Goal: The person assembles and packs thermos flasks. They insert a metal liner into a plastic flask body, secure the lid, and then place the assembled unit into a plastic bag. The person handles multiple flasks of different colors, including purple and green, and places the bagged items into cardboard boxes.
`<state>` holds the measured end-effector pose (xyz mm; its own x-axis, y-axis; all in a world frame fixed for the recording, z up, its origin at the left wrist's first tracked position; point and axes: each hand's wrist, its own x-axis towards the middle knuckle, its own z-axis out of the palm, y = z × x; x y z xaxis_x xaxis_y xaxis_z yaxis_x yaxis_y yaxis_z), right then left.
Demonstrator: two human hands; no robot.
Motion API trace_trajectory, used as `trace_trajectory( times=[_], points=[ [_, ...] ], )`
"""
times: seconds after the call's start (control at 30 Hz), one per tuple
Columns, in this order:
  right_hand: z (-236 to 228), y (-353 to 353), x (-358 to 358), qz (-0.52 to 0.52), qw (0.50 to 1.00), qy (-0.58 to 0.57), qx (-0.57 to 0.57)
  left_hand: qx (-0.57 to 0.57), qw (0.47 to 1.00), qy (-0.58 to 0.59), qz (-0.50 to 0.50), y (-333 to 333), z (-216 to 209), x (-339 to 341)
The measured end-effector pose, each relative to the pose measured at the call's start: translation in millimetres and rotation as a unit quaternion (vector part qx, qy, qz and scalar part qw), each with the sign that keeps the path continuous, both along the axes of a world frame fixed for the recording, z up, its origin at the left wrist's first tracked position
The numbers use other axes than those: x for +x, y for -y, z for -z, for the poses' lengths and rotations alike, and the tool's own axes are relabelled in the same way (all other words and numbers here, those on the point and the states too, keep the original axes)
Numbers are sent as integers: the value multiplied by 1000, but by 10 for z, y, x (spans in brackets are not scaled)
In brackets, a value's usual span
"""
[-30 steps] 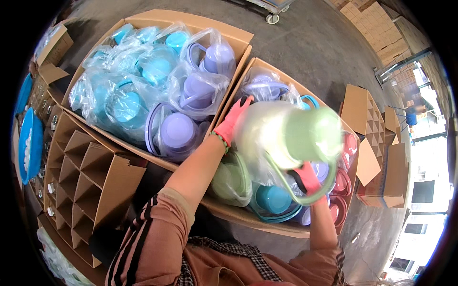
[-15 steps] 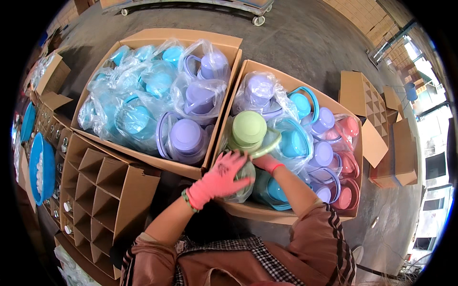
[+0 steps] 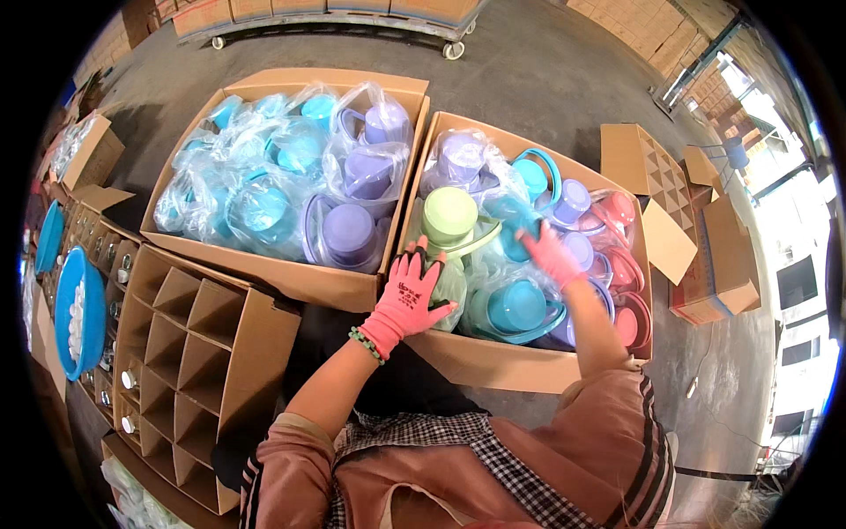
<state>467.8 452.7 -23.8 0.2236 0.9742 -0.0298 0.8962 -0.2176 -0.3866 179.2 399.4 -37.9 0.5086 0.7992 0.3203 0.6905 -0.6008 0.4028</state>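
We are holding our left hand [image 3: 408, 298] beside a green jug [image 3: 450, 217], our right hand [image 3: 555, 257] at a blue jug [image 3: 510, 214].

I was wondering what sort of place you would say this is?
Probably a warehouse or packing area: coloured vessels, many plastic-bagged, fill two open cartons, a partitioned box stands beside them, and a wheeled cart beyond carries cardboard boxes.

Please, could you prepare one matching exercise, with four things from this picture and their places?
1. Light green top
2. Blue basin
3. Red tops
4. Wheeled cart

A. Along the right side of the box beneath the right hand
B. At the picture's top
C. Just ahead of the left hand
D. Left of the divided carton

Pairs: 1-C, 2-D, 3-A, 4-B
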Motion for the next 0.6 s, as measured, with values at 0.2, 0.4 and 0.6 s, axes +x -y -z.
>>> trace_trajectory(
  times=[0.2,0.4,0.6],
  points=[
    [503,640,-340,-29,994,104,0,-24,998,-39,43,292,12,-74],
    [564,263,127,134,989,-39,46,-83,980,25,179,426,55,219],
    [-314,300,-175,-48,998,32,-1,-121,982,72,125,433,123,86]
  ],
)
